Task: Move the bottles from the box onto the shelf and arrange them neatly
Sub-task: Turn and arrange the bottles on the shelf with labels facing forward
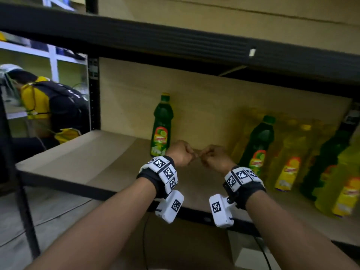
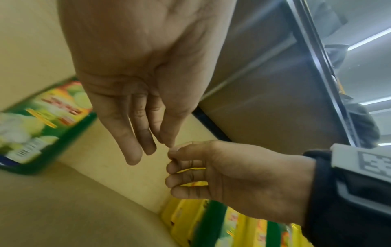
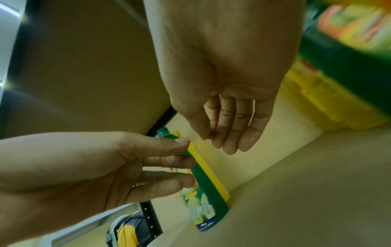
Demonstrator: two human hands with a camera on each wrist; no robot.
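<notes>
A dark green bottle [image 1: 161,121] with a fruit label stands alone at the back of the shelf board [image 1: 78,162]. To its right stand a second green bottle [image 1: 260,145] and several yellow bottles [image 1: 290,164], all blurred. My left hand [image 1: 182,153] and right hand [image 1: 213,156] meet fingertip to fingertip above the shelf, between the two green bottles. Neither holds anything. In the left wrist view the left hand [image 2: 148,147] hangs relaxed and its thumb touches the right hand [image 2: 190,170]. In the right wrist view the lone green bottle [image 3: 205,197] stands behind both hands.
The dark beam of the upper shelf [image 1: 175,39] runs overhead. A black upright post [image 1: 94,94] bounds the shelf's left end. Beyond it, a person in yellow and black [image 1: 48,106] bends over. Bare board lies left of the lone bottle.
</notes>
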